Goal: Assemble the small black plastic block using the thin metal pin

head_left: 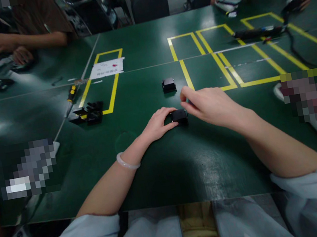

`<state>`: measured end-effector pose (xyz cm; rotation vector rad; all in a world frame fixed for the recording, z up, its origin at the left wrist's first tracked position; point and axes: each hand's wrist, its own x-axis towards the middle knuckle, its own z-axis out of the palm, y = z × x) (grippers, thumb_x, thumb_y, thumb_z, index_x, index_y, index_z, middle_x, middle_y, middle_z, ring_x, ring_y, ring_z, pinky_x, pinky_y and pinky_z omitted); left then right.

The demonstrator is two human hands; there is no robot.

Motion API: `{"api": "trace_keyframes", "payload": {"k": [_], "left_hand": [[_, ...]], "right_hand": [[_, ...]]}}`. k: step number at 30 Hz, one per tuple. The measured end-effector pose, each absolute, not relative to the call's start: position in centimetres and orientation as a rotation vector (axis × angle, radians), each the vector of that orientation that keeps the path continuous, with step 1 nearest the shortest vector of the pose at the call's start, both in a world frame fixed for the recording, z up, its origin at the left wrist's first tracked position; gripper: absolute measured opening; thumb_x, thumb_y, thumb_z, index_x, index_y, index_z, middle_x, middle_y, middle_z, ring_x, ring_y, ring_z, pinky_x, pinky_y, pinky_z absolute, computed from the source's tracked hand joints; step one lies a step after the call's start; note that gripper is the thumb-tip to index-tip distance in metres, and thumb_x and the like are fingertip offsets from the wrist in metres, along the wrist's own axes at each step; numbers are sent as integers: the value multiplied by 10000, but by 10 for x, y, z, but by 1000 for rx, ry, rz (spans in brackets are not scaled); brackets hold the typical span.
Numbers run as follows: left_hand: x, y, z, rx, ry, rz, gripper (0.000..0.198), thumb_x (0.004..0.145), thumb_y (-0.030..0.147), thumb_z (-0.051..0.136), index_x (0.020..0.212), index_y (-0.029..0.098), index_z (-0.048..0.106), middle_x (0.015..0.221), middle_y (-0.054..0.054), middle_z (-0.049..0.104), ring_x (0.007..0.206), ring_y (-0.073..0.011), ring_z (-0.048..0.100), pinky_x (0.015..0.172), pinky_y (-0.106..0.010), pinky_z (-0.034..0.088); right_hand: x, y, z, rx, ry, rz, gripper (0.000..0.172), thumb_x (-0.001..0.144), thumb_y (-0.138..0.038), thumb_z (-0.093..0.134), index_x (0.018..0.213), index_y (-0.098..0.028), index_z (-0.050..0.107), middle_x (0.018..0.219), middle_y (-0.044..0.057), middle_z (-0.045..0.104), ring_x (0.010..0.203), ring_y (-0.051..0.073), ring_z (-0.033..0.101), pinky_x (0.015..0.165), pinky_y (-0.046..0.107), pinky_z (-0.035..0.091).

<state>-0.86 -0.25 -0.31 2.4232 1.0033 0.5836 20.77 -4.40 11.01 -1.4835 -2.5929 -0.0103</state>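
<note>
A small black box-shaped part (179, 116) rests on the green table (155, 168). My left hand (161, 124) grips it from the left, thumb at the near side and fingers at the far side. My right hand (208, 105) is at the part's right end with thumb and index finger curled close together; whether something tiny sits between them I cannot make out. Just beyond, a second similar black part (169, 85) stands on the table by itself.
Several black pieces (88, 113) and a yellow-black screwdriver (72, 94) lie to the left, near a paper label (107, 68). Yellow tape (187, 75) marks rectangles. A black cylindrical tool (258, 32) with a cable lies at right. Blurred devices flank me; people work opposite.
</note>
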Motion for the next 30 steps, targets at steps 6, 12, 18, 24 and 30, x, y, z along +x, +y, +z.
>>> {"api": "trace_keyframes", "payload": {"k": [6, 12, 18, 24, 30], "left_hand": [[-8, -3, -1, 2413, 1005, 578, 454, 903, 457, 601, 1270, 204, 520, 1186, -72, 600, 1086, -254, 558, 946, -373, 427], [-9, -3, -2, 2413, 1006, 571, 444, 903, 444, 599, 1271, 208, 520, 1198, -71, 596, 1097, -254, 557, 959, -375, 425], [-10, -2, -3, 2416, 1014, 585, 452, 898, 461, 603, 1266, 209, 527, 1177, -69, 602, 1073, -253, 562, 934, -369, 432], [-8, -3, 0, 2406, 1016, 570, 447, 902, 457, 599, 1265, 209, 524, 1205, -68, 600, 1097, -249, 558, 957, -366, 425], [-8, -3, -3, 2414, 1002, 585, 459, 900, 468, 602, 1267, 205, 521, 1204, -61, 598, 1098, -240, 556, 964, -358, 421]], "right_hand": [[208, -42, 108, -1512, -2614, -72, 306, 994, -368, 302, 1105, -195, 530, 768, 49, 689, 607, 176, 585, 540, 275, 204], [208, -44, 110, -1471, -2586, -24, 283, 976, -314, 312, 1120, -191, 523, 801, 50, 696, 626, 170, 585, 545, 272, 220], [207, -45, 112, -1469, -2597, -15, 314, 987, -390, 316, 1097, -185, 526, 774, 54, 688, 620, 175, 583, 541, 268, 219], [207, -45, 110, -1460, -2599, -25, 262, 966, -299, 322, 1105, -189, 515, 775, 46, 680, 602, 163, 567, 531, 266, 216], [208, -45, 110, -1442, -2582, 15, 257, 969, -321, 338, 1107, -193, 513, 804, 46, 693, 632, 167, 580, 543, 264, 224]]}}
